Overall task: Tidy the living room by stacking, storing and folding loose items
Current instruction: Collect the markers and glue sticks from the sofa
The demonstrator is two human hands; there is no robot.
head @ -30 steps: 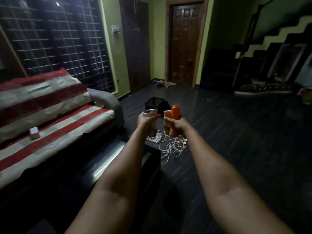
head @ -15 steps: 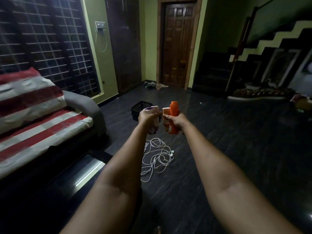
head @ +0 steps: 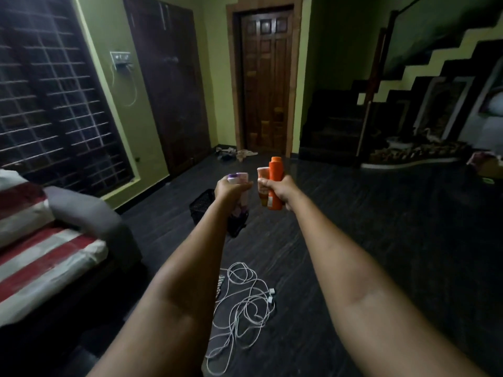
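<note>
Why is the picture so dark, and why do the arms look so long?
Head view: the room is dimly lit, so the floor and stairs go nearly black; only the orange bottle stands out. The wide-angle lens stretches the forearms and bends the edges. The left hand looks slightly blurred.

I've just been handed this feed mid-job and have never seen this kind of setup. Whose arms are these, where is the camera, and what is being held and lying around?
No machine here: a person wears one wide-angle camera on the head, looking forward and down, so the two bare arms are theirs. The left hand grips a white bottle with a purple cap. The right hand grips an orange bottle together with a smaller pale tube. On the dark floor lies a tangled white cable, and farther off stands a black basket. A sofa with a red and white striped cover is at the left. Some cloth lies by the wooden door.
</note>
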